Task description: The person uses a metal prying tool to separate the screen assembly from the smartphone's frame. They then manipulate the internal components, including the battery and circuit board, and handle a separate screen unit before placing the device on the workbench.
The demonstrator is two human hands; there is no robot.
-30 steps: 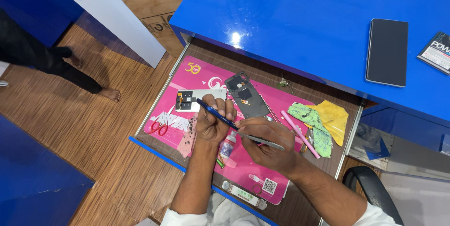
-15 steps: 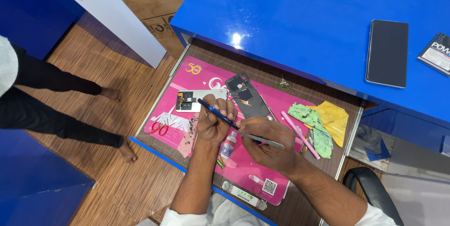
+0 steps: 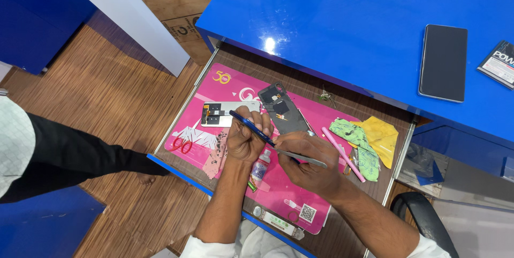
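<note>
The right hand [image 3: 305, 164] is pinching silver tweezers [image 3: 300, 156]. The left hand [image 3: 247, 140] is gripping a thin blue tool [image 3: 251, 128] — the tool is sticking out past its fingers. Just beyond both hands, an opened phone [image 3: 282, 109] is lying on the pink mat [image 3: 235, 84].

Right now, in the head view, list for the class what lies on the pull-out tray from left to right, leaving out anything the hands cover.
White phone part → dark opened phone body → pink stick → green cloth → yellow cloth.
</note>
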